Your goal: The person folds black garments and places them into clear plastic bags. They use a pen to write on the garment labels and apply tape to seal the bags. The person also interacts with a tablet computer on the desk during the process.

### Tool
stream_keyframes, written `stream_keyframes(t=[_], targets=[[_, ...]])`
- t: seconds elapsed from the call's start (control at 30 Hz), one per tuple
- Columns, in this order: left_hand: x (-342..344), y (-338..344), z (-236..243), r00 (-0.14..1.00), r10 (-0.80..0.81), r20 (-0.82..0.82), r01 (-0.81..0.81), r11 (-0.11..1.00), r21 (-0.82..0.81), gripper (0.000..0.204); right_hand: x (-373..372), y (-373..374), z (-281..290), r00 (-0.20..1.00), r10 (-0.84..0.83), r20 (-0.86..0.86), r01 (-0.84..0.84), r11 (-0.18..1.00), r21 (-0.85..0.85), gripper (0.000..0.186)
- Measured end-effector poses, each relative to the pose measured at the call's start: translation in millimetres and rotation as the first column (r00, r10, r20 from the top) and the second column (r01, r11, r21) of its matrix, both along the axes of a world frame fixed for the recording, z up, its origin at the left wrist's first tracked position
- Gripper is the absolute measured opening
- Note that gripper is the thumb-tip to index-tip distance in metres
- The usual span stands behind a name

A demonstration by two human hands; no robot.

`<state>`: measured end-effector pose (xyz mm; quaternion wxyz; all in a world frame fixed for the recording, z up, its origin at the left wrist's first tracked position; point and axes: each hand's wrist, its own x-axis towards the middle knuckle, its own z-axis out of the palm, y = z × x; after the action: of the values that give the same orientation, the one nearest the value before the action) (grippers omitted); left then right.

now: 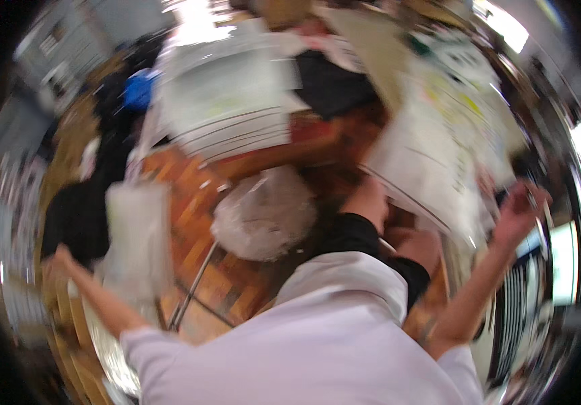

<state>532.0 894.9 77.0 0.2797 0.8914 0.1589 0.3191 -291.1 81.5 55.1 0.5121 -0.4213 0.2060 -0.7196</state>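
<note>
Both my arms are spread wide, and the picture is smeared by motion. My left hand (pixel 60 262) is out at the far left, nearest to a black cloth-like thing (pixel 76 226); its fingers are too blurred to read. A stack of whitish clear plastic (pixel 135 233) lies just right of that hand. My right hand (pixel 523 206) is raised at the right with its fingers loosely apart, and nothing shows in it. Beside it, large white printed sheets or bags (pixel 439 138) drape over a surface close to my legs.
A stack of white plastic-wrapped sheets (pixel 233 101) stands ahead. Black cloth (pixel 334 84) lies to its right. On the brown patterned floor (pixel 189 223) sits a bulging translucent plastic bag (pixel 263 212), near thin metal legs (pixel 196 287). A blue item (pixel 139 89) is at the far left.
</note>
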Motion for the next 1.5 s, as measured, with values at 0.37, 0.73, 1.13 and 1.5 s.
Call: stream_keyframes(t=[0.37,0.73,1.13,1.5], targets=[[-255,-651,-62,-0.116,-0.989,0.089,0.982,-0.101,0.16,0.026,-41,30,-5,0.828,-0.178,-0.532,0.198,0.98,-0.02,0.036],[-315,-865,-183,-0.012,-0.79,-0.614,0.806,-0.371,0.462,0.085,-137,122,-34,0.377,-0.227,-0.898,0.597,0.801,0.047,0.027],[-571,-929,-105,-0.269,-0.882,-0.387,0.859,-0.402,0.317,0.066,-118,117,-20,0.153,-0.277,-0.949,0.485,0.857,-0.172,0.021],[-575,-921,-76,-0.484,-0.873,0.064,0.873,-0.486,-0.027,0.025,-146,165,-34,0.344,-0.405,-0.847,0.623,0.774,-0.117,0.031]])
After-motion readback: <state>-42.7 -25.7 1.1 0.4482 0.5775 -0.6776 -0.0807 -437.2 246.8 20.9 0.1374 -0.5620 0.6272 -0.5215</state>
